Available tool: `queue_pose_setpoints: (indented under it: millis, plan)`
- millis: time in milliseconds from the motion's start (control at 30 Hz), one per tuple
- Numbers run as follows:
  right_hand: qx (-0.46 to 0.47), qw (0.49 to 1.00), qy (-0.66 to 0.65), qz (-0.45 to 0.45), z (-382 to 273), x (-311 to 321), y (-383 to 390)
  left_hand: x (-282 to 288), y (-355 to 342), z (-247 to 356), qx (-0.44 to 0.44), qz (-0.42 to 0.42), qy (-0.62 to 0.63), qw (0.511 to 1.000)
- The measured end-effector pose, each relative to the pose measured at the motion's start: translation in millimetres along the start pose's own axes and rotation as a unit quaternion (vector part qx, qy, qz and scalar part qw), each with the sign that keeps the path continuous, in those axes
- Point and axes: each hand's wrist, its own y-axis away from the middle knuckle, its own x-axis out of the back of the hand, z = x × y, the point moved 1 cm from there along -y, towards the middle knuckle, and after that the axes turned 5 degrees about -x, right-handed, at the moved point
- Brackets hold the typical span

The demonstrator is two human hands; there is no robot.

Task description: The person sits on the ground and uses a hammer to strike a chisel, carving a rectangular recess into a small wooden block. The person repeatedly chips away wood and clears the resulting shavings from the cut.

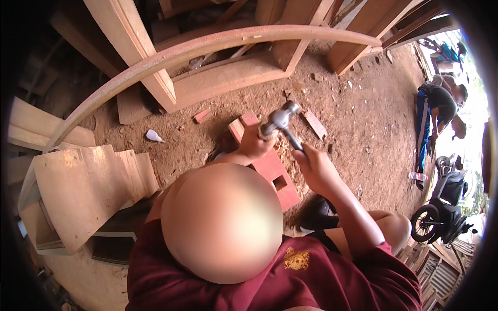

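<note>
Main risk is knuckles: the hammer [280,119] head overlaps the left hand [254,145] in view, so a glancing blow or a handle slipping in the right hand [316,166] would likely land on fingers (no gloves on either). Right fingers are clamped on the handle; left fingers look curled near 11 o'clock on the block, but the hammer head masks whatever they hold, can't tell. Red wooden block [270,161] lies mid-view between the forearms, square hole [279,182] toward 5 o'clock. It could rock or skid if the dirt under it is uneven. Dark shoe [322,215] at 4 looks close enough to catch a dropped hammer. Surface: brown dirt ground [358,129], strewn with chips, red offcut [203,115] at 10, longer scrap [315,124] at 1 to 2, white bulb-shaped thing [153,135] past 9. Room reads as an open-sided workshop: curved wooden strip [259,32] arcs from 9 round to 1 across timber frames [228,83], pale boards [83,192] at 9, bent-over person [440,106] at 2, motorbike [448,197] at 3.
</note>
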Motion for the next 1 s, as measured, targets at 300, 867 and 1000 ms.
queue_pose_setpoints:
  millis: [300, 867, 1000]
  plan:
    - [0.011, 0.998, -0.027, 0.054, 16, -10, 28, -2, -1, 6, -0.105, -0.035, -0.062, 0.992]
    - [-0.226, 0.814, -0.535, -0.009, 99, -14, 12, 6, -9, -1, -0.045, -0.003, 0.126, 0.991]
    - [-0.218, 0.831, -0.510, -0.046, 94, -19, 0, 47, -43, 13, 0.035, 0.095, 0.256, 0.961]
